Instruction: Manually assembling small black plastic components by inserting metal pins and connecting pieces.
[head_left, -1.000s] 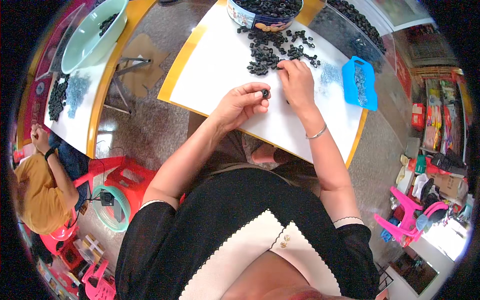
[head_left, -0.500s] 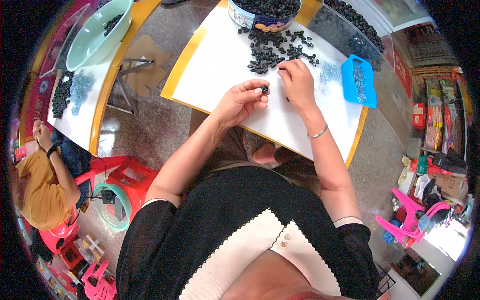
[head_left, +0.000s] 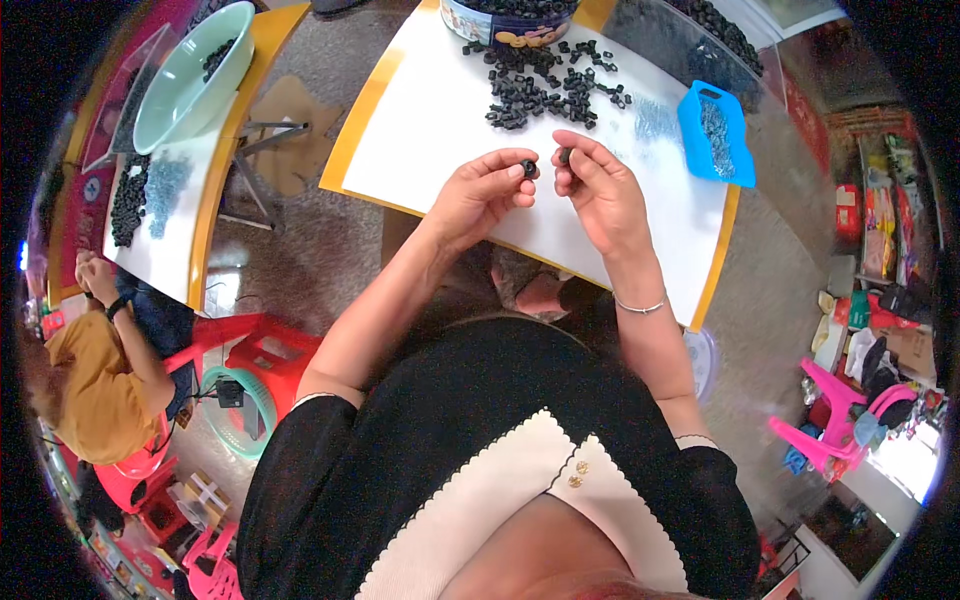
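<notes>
Between the thumb and fingers of my left hand (head_left: 485, 195) is a small black ring-shaped part (head_left: 529, 168), its round opening showing. A second small black part (head_left: 565, 156) is pinched in my right hand (head_left: 605, 195), partly covered by the fingers. The two hands face each other a short way apart, above the front half of the white tabletop (head_left: 420, 130). Beyond them lies a loose heap of similar black parts (head_left: 540, 95). On the right stands a blue plastic tray (head_left: 742, 160) holding many tiny shiny pieces, with more such pieces (head_left: 655, 122) scattered on the white surface beside it.
A round tin (head_left: 480, 25) full of black parts stands at the table's far edge. On the left, another table (head_left: 205, 200) bears a pale green basin (head_left: 165, 115), with a person in a mustard top (head_left: 90, 380) seated by it. Red chairs (head_left: 265, 360) stand at my left.
My right hand has drawn back from the edge of the black heap toward me and turned, a small black part in its fingers. My left hand keeps its hold, almost unmoved.
</notes>
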